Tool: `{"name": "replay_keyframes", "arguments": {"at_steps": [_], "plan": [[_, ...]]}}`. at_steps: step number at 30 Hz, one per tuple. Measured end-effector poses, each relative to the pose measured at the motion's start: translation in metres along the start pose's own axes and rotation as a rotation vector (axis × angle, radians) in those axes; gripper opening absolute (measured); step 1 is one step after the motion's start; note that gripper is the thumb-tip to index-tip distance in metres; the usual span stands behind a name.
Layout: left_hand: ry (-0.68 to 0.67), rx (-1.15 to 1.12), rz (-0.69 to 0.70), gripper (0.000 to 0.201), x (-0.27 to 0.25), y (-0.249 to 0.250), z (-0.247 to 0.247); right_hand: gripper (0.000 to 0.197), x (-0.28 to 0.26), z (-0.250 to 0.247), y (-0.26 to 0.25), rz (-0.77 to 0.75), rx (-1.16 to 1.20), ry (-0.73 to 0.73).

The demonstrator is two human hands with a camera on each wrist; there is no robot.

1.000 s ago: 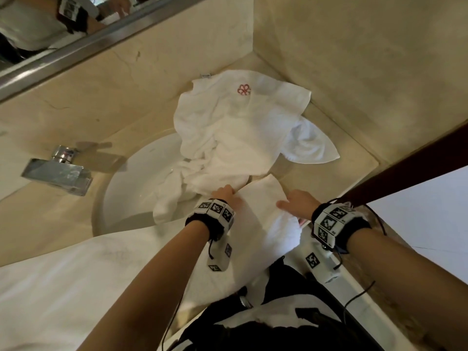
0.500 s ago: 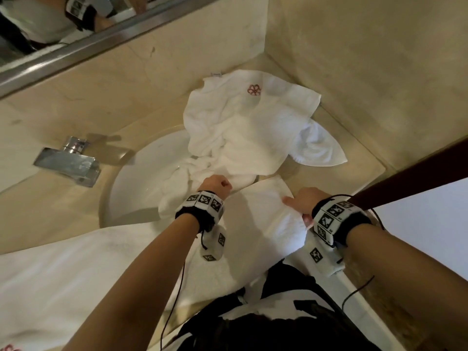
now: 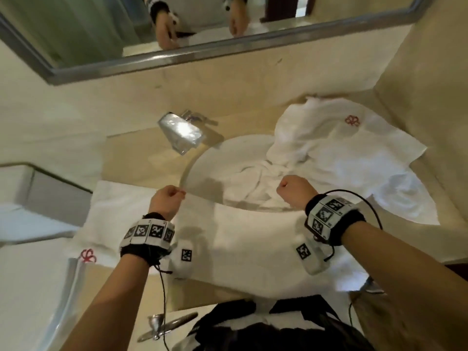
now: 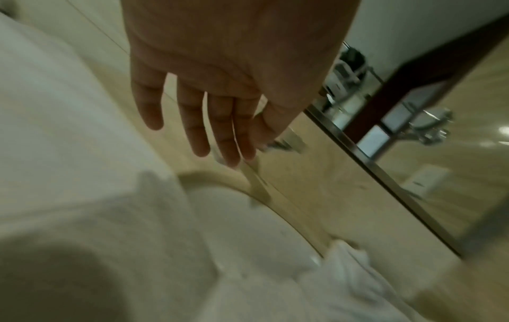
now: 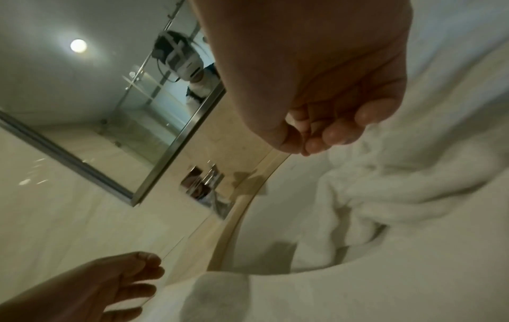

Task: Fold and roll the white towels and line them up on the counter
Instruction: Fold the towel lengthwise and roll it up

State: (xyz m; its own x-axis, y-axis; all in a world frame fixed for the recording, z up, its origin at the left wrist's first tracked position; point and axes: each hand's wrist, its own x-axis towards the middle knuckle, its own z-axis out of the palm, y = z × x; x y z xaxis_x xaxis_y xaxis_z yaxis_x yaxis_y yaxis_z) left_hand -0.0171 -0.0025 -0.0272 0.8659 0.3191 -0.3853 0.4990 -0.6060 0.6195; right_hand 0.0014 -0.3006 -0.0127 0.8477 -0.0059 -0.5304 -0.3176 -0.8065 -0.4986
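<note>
A white towel (image 3: pixel 243 239) with a red flower mark is spread flat along the front of the counter (image 3: pixel 141 158), across the near rim of the sink (image 3: pixel 202 173). The left hand (image 3: pixel 166 202) is held above its far edge, fingers straight and relaxed, holding nothing. The right hand (image 3: pixel 295 191) is curled into an empty fist above the sink. A crumpled towel (image 3: pixel 342 158) is heaped at the right, partly in the sink.

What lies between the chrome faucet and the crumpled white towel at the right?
In the head view, the bare white sink basin lies between the chrome faucet and the crumpled white towel, whose edge droops into it.
</note>
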Motion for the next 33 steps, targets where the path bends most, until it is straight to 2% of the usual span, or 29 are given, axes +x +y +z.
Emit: {"name": "replay_keyframes", "arguments": {"at_steps": [6,9,11,14,17,18,20,22,23,25,28,31,33], "plan": [[0.159,-0.016,-0.31,0.03,-0.016,-0.106,-0.074,0.023,0.018,0.051,-0.08,-0.135,-0.004,-0.157],[0.186,-0.06,-0.435,0.034,-0.029,-0.142,-0.096,0.019,0.023,0.078,-0.122,-0.168,-0.02,-0.22],[0.217,-0.101,-0.511,0.034,-0.033,-0.166,-0.111,0.024,0.027,0.099,-0.159,-0.202,-0.03,-0.241],[0.324,-0.232,-0.619,0.046,-0.032,-0.193,-0.13,0.028,0.037,0.127,-0.212,-0.208,-0.011,-0.305],[0.258,-0.436,-0.755,0.061,-0.024,-0.213,-0.139,0.022,0.047,0.156,-0.253,-0.331,-0.158,-0.26],[0.204,-0.519,-0.794,0.062,-0.021,-0.224,-0.14,0.019,0.05,0.167,-0.268,-0.371,-0.233,-0.242],[0.086,-0.736,-0.846,0.049,-0.019,-0.233,-0.139,0.022,0.058,0.184,-0.286,-0.445,-0.346,-0.197],[0.009,-0.85,-0.814,0.034,-0.013,-0.245,-0.138,0.019,0.069,0.201,-0.304,-0.489,-0.451,-0.183],[0.015,-0.9,-0.797,0.034,-0.009,-0.246,-0.139,0.016,0.073,0.208,-0.313,-0.495,-0.503,-0.204],[0.069,-0.959,-0.744,0.037,0.003,-0.251,-0.137,0.018,0.082,0.221,-0.327,-0.515,-0.57,-0.226],[0.178,-1.089,-0.679,0.016,0.018,-0.255,-0.141,0.036,0.095,0.242,-0.344,-0.613,-0.631,-0.174],[0.291,-1.006,-0.593,0.01,0.029,-0.259,-0.146,0.044,0.101,0.26,-0.358,-0.73,-0.676,-0.136],[0.319,-0.878,-0.635,0.018,0.034,-0.268,-0.144,0.05,0.106,0.268,-0.367,-0.776,-0.709,-0.149]]}}
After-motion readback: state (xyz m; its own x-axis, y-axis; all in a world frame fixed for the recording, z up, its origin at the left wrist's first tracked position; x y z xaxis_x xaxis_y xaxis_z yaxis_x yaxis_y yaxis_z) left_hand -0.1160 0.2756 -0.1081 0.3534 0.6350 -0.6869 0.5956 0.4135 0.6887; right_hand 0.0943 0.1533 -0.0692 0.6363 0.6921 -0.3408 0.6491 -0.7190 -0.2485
